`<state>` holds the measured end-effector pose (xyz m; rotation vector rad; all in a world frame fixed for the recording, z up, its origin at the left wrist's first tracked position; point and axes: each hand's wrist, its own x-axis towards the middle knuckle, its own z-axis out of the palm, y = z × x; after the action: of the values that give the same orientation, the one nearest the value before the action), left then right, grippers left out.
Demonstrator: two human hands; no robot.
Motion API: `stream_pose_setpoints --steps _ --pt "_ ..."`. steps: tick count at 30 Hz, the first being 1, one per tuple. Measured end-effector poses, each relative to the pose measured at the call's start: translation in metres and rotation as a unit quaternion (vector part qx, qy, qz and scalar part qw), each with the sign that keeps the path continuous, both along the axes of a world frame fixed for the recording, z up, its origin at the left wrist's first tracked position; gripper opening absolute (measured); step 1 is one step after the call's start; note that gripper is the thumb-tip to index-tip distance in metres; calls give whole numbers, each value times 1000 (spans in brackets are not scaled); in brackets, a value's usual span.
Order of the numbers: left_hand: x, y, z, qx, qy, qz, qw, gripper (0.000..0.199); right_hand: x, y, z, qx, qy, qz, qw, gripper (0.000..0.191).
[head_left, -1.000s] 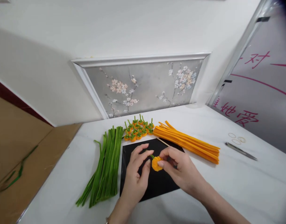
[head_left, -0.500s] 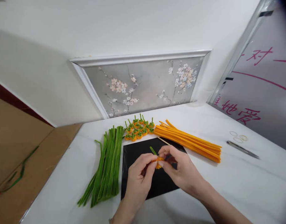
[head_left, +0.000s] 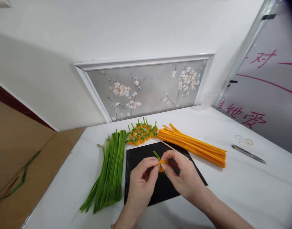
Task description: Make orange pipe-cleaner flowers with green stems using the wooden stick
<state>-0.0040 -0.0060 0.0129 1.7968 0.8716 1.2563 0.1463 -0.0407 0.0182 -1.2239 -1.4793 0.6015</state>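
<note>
A small orange pipe-cleaner fruit (head_left: 161,169) with a green stem (head_left: 156,155) is pinched between both hands above a black mat (head_left: 157,192). My left hand (head_left: 142,179) grips its left side with thumb and forefinger. On the opposite side, my right hand (head_left: 183,175) presses it with thumb and bent fingers, which partly cover it. Behind the hands, on the mat's far right part, lies a thin wooden stick (head_left: 171,147). Several similar orange fruits with green tops (head_left: 142,133) stand in a cluster beyond the mat.
Green pipe cleaners (head_left: 112,171) lie bundled left of the mat, orange pipe cleaners (head_left: 193,144) to its right. Farther right on the white table (head_left: 246,187) are tweezers (head_left: 248,154) and several pale rings (head_left: 243,144). Cardboard (head_left: 41,165) borders the left; a wall panel (head_left: 148,86) stands behind.
The right hand has shifted slightly, and more of the wooden stick and the mat's right corner shows. Both hands keep their pinch on the orange fruit. The view has moved a little.
</note>
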Motion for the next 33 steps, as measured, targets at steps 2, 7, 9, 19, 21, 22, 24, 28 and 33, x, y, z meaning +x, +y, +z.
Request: stream_pose_setpoints --steps 2,7,9,19,21,22,24,28,33 --pt "-1 0 1 5 6 -2 1000 13 -1 -1 0 4 4 1 1000 6" --pt "-1 -2 5 -16 8 -3 1000 11 -3 -1 1 -15 40 9 999 5" --pt "0 -3 5 -65 -15 -3 998 14 -3 -1 1 -25 51 11 998 6" --pt "6 -3 10 -354 -216 -43 909 18 -5 -2 1 -27 23 11 999 6" --pt "6 -3 12 -366 -227 -43 902 17 -6 -2 2 -36 31 10 999 6" --pt "6 -4 12 -366 -227 -41 902 17 -7 -2 2 -43 38 9 998 6" --pt "7 -4 12 -356 -218 -35 908 16 -8 -2 1 -55 56 7 997 6" --pt "8 -6 7 -302 -178 -17 936 13 -11 -1 -2 -75 107 6 991 8" --pt "9 -5 2 -285 -163 14 944 18 -13 -1 -1 -92 168 29 981 12"
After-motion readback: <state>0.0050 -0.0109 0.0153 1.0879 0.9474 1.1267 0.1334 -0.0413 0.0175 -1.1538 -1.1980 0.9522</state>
